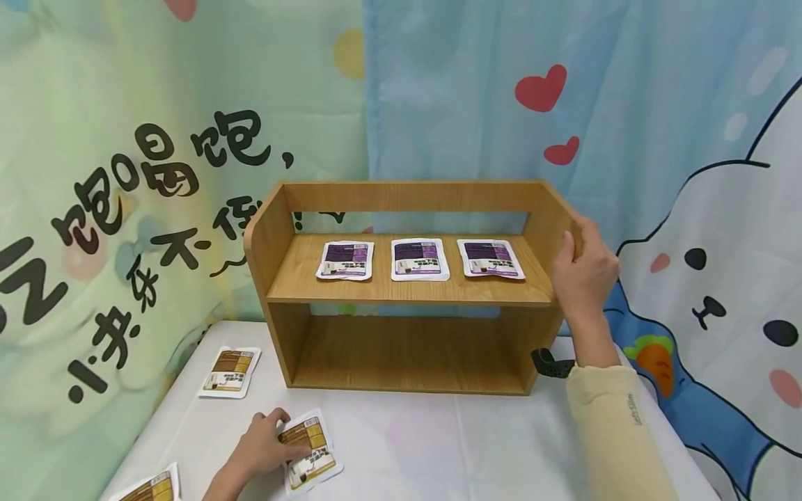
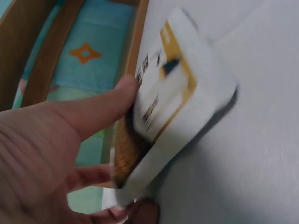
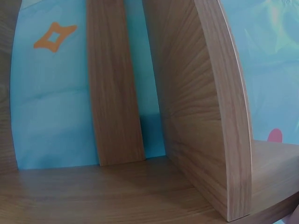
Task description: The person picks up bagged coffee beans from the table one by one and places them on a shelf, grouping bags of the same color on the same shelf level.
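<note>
My left hand [image 1: 258,447] pinches a flat brown-and-white packet [image 1: 313,456] above the white table, in front of the shelf's left part. In the left wrist view, the thumb lies on the face of the packet [image 2: 163,93] and the other fingers reach its far edge and underside; the packet is tilted. My right hand [image 1: 585,271] grips the right side panel of a two-tier wooden shelf [image 1: 413,196]. On its upper board lie three purple-and-white packets in a row: left packet [image 1: 346,260], middle packet [image 1: 420,259], right packet [image 1: 491,258].
Another brown-and-white packet [image 1: 230,372] lies on the table [image 1: 413,445] left of the shelf. A further packet [image 1: 150,488] is cut off by the bottom edge of the head view. Printed curtains [image 1: 438,90] hang behind and at both sides.
</note>
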Demonstrator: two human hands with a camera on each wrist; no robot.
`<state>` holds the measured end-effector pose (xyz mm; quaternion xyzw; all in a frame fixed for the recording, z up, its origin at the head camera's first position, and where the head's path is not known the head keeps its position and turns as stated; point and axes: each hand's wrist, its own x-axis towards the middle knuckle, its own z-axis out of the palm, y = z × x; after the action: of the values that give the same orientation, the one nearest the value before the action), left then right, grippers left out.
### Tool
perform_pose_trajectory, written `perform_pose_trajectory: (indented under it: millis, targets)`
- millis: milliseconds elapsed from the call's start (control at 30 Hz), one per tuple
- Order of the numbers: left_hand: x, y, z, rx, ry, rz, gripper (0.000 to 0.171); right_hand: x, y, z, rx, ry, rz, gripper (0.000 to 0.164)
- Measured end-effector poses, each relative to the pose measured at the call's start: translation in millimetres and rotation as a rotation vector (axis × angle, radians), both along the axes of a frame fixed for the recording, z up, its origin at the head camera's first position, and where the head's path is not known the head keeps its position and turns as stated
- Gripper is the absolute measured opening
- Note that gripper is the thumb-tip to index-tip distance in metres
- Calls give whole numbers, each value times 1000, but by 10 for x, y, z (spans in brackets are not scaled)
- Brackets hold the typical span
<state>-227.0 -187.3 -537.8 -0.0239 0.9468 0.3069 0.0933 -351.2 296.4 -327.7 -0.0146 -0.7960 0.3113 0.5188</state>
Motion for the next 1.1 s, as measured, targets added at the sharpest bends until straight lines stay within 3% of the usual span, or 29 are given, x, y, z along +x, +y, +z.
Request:
perform_pose_trajectory:
  millis: [233, 400, 600, 700, 800, 900, 1100]
  targets:
    - [-3, 9, -100, 163, 112, 66, 68, 13, -42, -15, 0, -1, 11, 32]
    - [15, 91, -140, 289, 178, 182, 44, 14, -33, -44, 1, 2, 11, 31]
    - [24, 224, -217, 281, 283, 290, 25, 22, -7, -37, -10, -6, 7, 32]
    - [43, 268, -245, 265, 383, 289, 23, 7, -19, -27, -11, -6, 9, 32]
    - [73, 302, -258, 246, 439, 242, 36, 7, -30, -34, -16, -2, -3, 32]
    - [98, 311, -252, 241, 413, 211, 50, -1, -45, -37, -12, 3, -11, 32]
    - [62, 296, -203, 315, 297, 201, 49, -2, -21, -50, 3, 14, -11, 32]
